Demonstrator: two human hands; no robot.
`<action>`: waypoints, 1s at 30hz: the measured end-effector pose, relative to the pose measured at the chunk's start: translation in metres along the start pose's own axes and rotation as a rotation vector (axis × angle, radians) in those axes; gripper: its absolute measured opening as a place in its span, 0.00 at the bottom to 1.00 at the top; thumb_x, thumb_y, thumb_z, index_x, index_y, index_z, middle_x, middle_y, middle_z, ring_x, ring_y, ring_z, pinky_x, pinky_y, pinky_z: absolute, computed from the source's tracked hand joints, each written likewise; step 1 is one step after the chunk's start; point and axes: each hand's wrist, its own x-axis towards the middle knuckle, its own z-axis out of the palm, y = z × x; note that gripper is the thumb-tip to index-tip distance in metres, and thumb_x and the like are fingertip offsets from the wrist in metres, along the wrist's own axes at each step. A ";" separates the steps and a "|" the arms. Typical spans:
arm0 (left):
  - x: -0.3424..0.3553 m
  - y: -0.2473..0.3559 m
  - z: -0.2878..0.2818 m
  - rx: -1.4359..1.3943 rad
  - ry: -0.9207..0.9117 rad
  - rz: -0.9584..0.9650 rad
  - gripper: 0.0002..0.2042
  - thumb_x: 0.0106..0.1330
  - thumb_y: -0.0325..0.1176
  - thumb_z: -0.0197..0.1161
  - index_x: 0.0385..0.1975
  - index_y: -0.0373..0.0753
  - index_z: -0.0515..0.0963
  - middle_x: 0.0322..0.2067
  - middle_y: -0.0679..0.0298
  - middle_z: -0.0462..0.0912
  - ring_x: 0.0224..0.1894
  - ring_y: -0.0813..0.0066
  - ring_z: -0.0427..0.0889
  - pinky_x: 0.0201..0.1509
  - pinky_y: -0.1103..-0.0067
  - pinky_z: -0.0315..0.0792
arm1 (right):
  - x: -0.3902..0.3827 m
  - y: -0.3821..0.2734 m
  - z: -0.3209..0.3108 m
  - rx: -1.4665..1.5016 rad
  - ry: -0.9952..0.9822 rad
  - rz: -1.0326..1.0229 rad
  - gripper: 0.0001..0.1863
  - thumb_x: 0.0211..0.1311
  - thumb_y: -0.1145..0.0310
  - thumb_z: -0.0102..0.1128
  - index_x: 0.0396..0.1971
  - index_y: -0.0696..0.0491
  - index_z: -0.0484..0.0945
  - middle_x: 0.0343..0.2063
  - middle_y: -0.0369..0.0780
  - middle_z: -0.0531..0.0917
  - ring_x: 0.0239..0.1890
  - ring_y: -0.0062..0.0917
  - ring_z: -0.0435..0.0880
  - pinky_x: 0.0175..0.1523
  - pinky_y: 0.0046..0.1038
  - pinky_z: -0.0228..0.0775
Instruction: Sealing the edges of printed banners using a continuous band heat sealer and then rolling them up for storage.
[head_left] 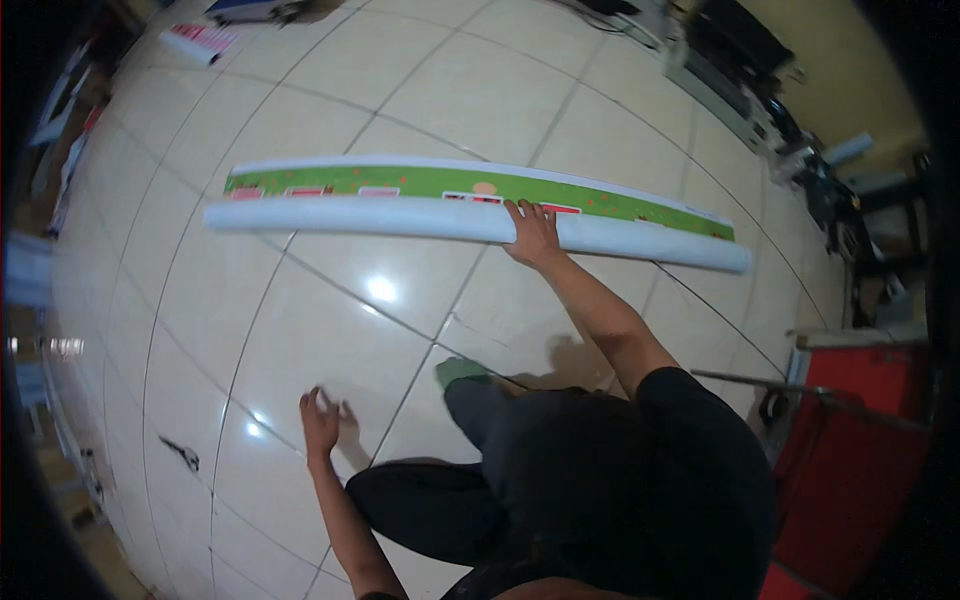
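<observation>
A long printed banner [420, 183] lies across the tiled floor, its near part wound into a white roll [360, 217]. A green strip with small pink and red boxes shows beyond the roll. My right hand [533, 235] is on the roll, right of its middle, with the fingers curved over the top and far side; its thumb is hard to make out. Lower left, my left hand [320, 425] hovers over the floor near my knee. Its fingers are apart and hold nothing. Left of it, a pair of dark scissors [182, 452] lies on the tiles.
A smaller rolled sheet with pink print [200, 43] lies at the far left. Dark equipment on a pale metal frame [715, 90] stands at the far right. A red panel [860, 400] and a metal bar [740, 378] are close on my right. Piled items line the left edge.
</observation>
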 end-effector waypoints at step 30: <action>0.477 0.081 -0.076 0.225 0.676 -0.071 0.25 0.60 0.40 0.54 0.57 0.35 0.68 0.61 0.47 0.66 0.66 0.50 0.60 0.67 0.53 0.52 | 0.256 -0.040 -0.007 0.029 0.102 -0.106 0.49 0.34 0.64 0.68 0.65 0.53 0.61 0.56 0.51 0.72 0.57 0.46 0.71 0.62 0.44 0.60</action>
